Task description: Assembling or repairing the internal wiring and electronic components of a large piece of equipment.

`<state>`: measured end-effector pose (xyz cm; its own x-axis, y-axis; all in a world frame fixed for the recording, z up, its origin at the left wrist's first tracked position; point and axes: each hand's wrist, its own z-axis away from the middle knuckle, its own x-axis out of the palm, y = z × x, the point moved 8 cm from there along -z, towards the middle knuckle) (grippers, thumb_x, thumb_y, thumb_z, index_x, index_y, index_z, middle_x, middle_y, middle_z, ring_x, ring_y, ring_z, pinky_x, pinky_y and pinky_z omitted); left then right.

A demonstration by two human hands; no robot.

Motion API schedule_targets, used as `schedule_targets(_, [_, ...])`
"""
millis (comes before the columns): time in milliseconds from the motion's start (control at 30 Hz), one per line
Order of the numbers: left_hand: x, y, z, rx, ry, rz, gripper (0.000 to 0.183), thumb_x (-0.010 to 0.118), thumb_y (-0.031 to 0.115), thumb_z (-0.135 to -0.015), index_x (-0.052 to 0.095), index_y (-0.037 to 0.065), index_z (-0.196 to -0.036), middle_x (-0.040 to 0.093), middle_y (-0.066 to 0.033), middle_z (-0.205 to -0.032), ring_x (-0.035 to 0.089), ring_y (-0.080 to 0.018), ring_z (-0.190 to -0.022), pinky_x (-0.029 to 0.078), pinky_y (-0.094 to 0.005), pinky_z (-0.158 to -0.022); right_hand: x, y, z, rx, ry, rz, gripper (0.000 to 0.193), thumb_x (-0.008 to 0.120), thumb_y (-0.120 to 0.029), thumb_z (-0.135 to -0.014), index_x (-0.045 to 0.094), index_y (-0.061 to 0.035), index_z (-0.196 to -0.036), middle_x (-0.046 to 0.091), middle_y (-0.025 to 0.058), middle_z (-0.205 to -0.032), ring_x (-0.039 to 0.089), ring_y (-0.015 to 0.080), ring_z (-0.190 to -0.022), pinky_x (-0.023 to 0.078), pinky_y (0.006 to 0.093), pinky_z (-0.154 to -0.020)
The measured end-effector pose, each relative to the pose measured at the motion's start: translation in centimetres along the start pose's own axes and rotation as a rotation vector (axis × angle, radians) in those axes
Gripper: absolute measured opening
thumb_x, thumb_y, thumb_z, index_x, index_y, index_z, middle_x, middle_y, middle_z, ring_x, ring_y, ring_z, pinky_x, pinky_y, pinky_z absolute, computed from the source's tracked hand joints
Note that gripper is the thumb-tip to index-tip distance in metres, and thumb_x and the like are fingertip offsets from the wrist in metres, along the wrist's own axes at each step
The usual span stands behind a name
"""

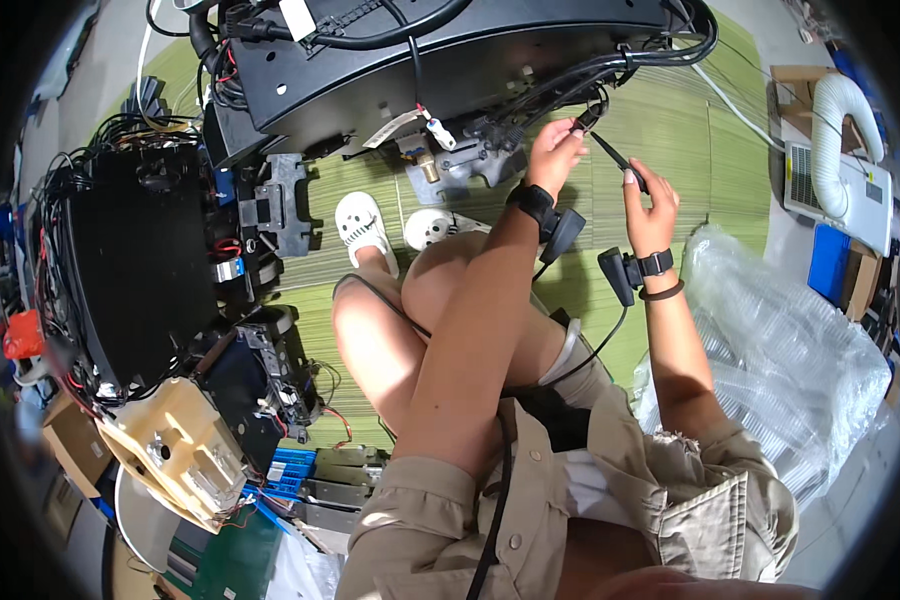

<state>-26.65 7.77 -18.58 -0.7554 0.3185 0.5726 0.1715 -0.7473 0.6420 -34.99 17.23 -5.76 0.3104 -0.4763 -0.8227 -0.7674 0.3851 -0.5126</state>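
My left hand (pixel 558 155) is closed in a pinch at a black cable (pixel 592 112) beside the right end of a large black metal housing (pixel 450 75). My right hand (pixel 652 205) grips a slim black tapered tool (pixel 613 153). Its narrow end points toward the left fingertips; its exact kind is too small to tell. Thick black cables (pixel 625 62) run along the housing's edge above both hands. From the housing's underside hangs a white connector (pixel 440 133), left of my left hand, near a brass fitting (pixel 427 165).
Green matting (pixel 660 120) covers the floor. Clear bubble wrap (pixel 770 350) lies right of my right arm. A second black unit (pixel 140 270) with tangled cables stands at left, above a cream plastic part (pixel 175 450). A white hose (pixel 830 140) sits at far right. Black cords trail from my wrist-worn devices.
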Motion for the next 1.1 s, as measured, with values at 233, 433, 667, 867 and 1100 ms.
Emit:
schedule_targets(233, [-0.3,0.6,1.2,0.15,0.048,-0.039,0.026,0.058,0.021,-0.081,0.049,0.004,-0.1,0.059,-0.0028,-0.089,0.051,-0.0083,-0.073,0.041,-0.0231,-0.068,-1.1,-1.0,0.2,-0.027,0.076,-0.049,0.016,0.059,-0.019,-0.077,0.063,-0.0081,-0.088,0.056,0.0036,-0.064,0.052,0.0175,-0.062,0.035,0.0296,-0.073])
schedule_targets(433, [-0.6,1.4,1.6,0.223,0.031,-0.047,0.022,0.059,0.019,-0.081,0.051,0.003,-0.096,0.06,-0.0035,-0.084,0.05,-0.0062,-0.067,0.04,-0.0189,-0.062,-1.2,0.0,0.2,0.095,0.105,-0.146,0.017,0.059,-0.021,-0.078,0.064,-0.0059,-0.084,0.055,0.0048,-0.059,0.051,0.0172,-0.055,0.038,0.0285,-0.064])
schedule_targets(667, [-1.7,1.2,1.6,0.181,0.039,-0.108,0.018,0.058,0.017,-0.082,0.054,0.004,-0.093,0.061,-0.0045,-0.082,0.05,-0.0057,-0.062,0.041,-0.0174,-0.057,-1.3,0.5,0.3,0.195,0.086,-0.271,0.019,0.06,-0.018,-0.077,0.063,-0.0022,-0.087,0.059,0.01,-0.066,0.054,0.0178,-0.058,0.042,0.0281,-0.061])
schedule_targets(867, [-1.5,1.9,2.4,0.111,0.049,-0.026,0.03,0.055,0.015,-0.084,0.044,0.011,-0.111,0.058,-0.0045,-0.079,0.051,-0.0082,-0.06,0.042,-0.02,-0.055,-0.2,2.0,1.6,0.436,-0.005,-0.8,0.023,0.056,-0.016,-0.082,0.06,-0.0035,-0.1,0.059,0.0027,-0.082,0.053,0.0077,-0.073,0.043,0.0219,-0.066])
schedule_targets(1100, [-0.9,1.5,3.1,0.021,0.014,-0.068,0.037,0.057,0.017,-0.082,0.044,0.013,-0.117,0.057,-0.0007,-0.083,0.052,-0.0111,-0.069,0.046,-0.0276,-0.066,-0.3,3.0,1.5,0.455,0.161,-0.814,0.024,0.055,-0.015,-0.08,0.059,-0.0034,-0.101,0.061,0.0076,-0.089,0.054,0.0133,-0.081,0.043,0.026,-0.073])
